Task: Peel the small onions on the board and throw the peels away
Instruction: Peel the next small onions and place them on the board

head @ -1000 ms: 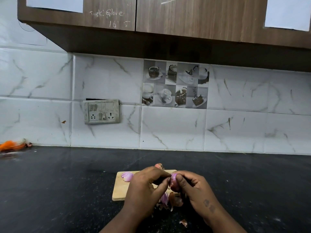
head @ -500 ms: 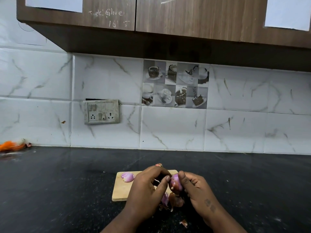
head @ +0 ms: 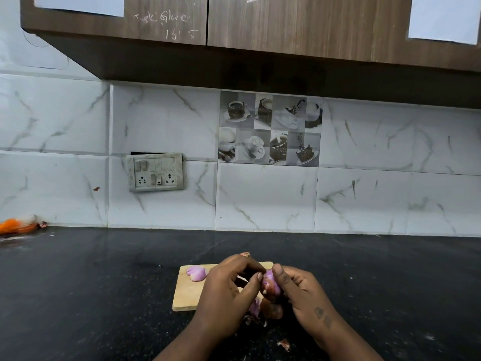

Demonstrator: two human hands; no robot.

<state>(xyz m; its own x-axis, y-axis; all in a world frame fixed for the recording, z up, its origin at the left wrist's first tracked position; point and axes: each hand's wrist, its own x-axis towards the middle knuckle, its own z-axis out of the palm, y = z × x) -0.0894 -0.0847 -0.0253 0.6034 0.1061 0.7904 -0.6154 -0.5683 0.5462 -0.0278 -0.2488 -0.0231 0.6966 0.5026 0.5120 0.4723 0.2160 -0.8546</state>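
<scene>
A small wooden board [head: 187, 293] lies on the black counter. My right hand [head: 304, 298] grips a small purple onion [head: 270, 282] above the board's near right corner. My left hand [head: 229, 295] has its thumb tip pressed against that onion's skin, fingers curled. A peeled pink onion [head: 197, 273] lies at the board's far left. Another unpeeled onion [head: 245, 254] peeks out behind my left hand. Loose peels [head: 263, 310] lie under my hands, with one scrap [head: 283, 343] on the counter nearer me.
The black counter [head: 91, 282] runs back to a white tiled wall with a switch and socket plate [head: 155, 172]. Orange scraps [head: 15, 226] lie at the far left against the wall. Wooden cabinets [head: 234, 27] hang overhead.
My left thumb has shifted along the onion's side, and more pink flesh shows at its top. Both hands stay over the board's near right corner.
</scene>
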